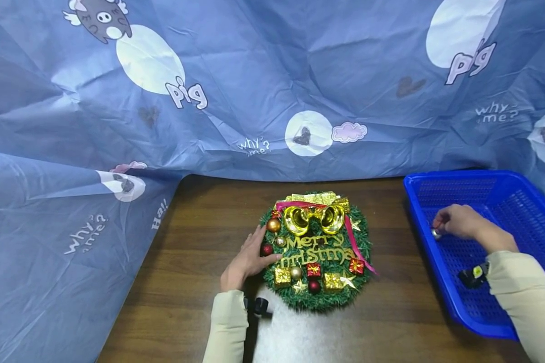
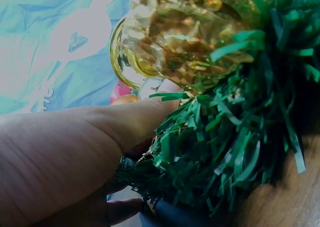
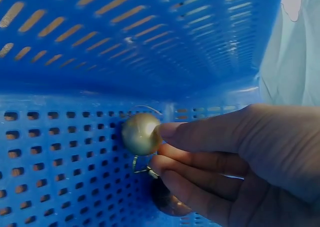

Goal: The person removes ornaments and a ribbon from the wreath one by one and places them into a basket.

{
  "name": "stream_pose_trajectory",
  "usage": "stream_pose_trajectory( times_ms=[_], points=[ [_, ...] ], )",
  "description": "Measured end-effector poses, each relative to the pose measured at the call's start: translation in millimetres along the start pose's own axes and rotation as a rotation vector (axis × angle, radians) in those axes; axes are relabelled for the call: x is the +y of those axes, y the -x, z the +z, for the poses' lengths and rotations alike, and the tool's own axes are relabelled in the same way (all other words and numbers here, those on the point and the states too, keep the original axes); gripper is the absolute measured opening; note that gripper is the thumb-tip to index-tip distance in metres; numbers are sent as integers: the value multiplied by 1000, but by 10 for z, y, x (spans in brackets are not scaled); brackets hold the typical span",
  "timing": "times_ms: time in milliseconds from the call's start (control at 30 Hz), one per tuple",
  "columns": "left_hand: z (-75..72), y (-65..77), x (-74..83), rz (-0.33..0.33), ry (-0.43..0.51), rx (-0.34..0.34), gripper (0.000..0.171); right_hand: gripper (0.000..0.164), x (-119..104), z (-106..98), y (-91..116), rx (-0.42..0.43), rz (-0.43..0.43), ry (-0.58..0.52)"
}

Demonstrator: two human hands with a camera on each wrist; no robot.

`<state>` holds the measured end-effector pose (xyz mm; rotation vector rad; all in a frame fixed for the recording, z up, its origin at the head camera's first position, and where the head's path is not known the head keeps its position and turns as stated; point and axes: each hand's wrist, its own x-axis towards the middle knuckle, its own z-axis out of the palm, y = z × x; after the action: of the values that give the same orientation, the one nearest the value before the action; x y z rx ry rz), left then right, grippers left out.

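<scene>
On the table lies a green tinsel Christmas wreath (image 1: 318, 301) with gold "Merry Christmas" lettering (image 1: 315, 256), two gold bells (image 1: 333, 219), small gift boxes (image 1: 314, 270), stars and balls. My left hand (image 1: 250, 257) rests along its left edge, fingers straight and thumb spread over the tinsel; the left wrist view has the thumb close below a gold box (image 2: 185, 37). Inside the blue basket (image 1: 456, 297), my right hand (image 1: 463, 224) pinches a gold ball ornament (image 3: 141, 134) at its fingertips. A dark reddish-brown ball (image 3: 167, 199) lies just beneath those fingers, partly hidden by them.
The basket stands on the right of the wooden table (image 1: 200, 217), its perforated wall (image 3: 100, 32) rising beside the right hand. A blue printed cloth (image 1: 236, 91) hangs behind and to the left. Each wrist carries a small black camera (image 1: 261, 305).
</scene>
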<state>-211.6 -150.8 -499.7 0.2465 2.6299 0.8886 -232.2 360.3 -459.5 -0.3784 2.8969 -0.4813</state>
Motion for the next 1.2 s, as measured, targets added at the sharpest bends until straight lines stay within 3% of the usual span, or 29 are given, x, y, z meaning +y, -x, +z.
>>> stream_pose_trajectory(
  times_ms=[667,1200],
  points=[
    [9,5,-2,-16,3,-2,92,8,-197,-326,124,121,8,22],
    [-3,1,19,-10,1,5,90,12,-847,-568,146,318,-143,61]
  ],
)
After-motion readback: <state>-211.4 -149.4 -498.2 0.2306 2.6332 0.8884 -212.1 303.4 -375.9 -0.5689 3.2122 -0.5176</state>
